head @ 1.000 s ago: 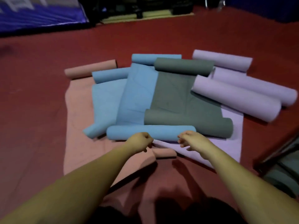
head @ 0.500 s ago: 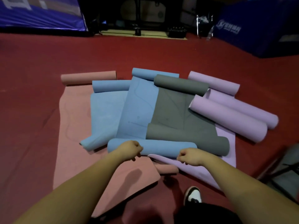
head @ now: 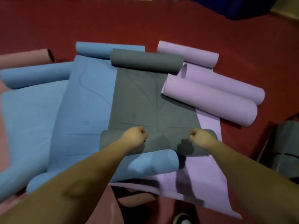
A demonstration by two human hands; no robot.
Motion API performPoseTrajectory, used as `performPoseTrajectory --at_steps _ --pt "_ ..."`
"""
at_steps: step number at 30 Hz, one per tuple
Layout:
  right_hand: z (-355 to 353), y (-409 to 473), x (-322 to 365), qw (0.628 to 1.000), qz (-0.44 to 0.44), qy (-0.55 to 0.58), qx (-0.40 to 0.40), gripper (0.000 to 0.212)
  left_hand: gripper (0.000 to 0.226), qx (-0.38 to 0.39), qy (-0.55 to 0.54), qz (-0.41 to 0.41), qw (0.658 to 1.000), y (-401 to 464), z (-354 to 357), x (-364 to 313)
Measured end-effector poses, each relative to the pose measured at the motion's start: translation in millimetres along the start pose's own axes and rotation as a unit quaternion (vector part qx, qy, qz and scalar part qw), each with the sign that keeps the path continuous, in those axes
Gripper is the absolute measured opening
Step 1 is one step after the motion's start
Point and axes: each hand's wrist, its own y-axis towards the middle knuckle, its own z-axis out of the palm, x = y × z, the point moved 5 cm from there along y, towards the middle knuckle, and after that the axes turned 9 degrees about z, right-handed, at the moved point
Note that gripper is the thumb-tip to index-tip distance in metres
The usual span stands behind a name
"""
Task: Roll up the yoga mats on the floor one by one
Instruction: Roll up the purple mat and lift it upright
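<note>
At the bottom edge of the frame a shoe (head: 182,219) shows beside a pink mat (head: 103,212) that lies lowest in the pile, with a purple mat (head: 202,178) spread over it toward the lower right. Just above, across the lower middle, sits the curled near end of a blue mat (head: 150,164).

Both hands rest on the near roll of the grey mat (head: 145,101) in the middle of the frame, left hand (head: 134,137) and right hand (head: 201,137) well apart along it. Each is closed into a fist with the knuckles forward; whether the fingers actually clutch the roll or only press on it I cannot tell from this angle.

The step in hand looks to be rolling the grey mat away from the person. Its flat stretch runs up the centre to a second grey curl at the far end, so the next move calls for pushing the near roll forward evenly with both hands, keeping the edges square, until it meets that far curl.

Farther off, purple rolls (head: 210,101) lie at the right and blue rolls (head: 37,73) at the left, on the red floor (head: 161,21).
</note>
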Motion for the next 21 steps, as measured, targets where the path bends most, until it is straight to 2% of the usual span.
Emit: performPoseTrajectory --at_steps 7,10,16,21 --pt "-46 122 -91 0.995 0.089 0.032 -0.041 0.047 0.021 0.042 0.019 -0.017 0.999 104 39 -39" --pt "-68 178 -112 0.991 0.096 0.059 -0.072 0.056 0.021 0.044 0.027 -0.025 0.998 138 52 -46" --pt "-102 286 -97 0.986 0.072 0.077 -0.129 0.073 0.024 0.036 0.036 -0.02 0.999 187 67 -44" --pt "-107 346 -73 0.99 0.055 0.066 -0.112 0.09 0.019 0.036 0.037 -0.013 0.999 187 89 -19"
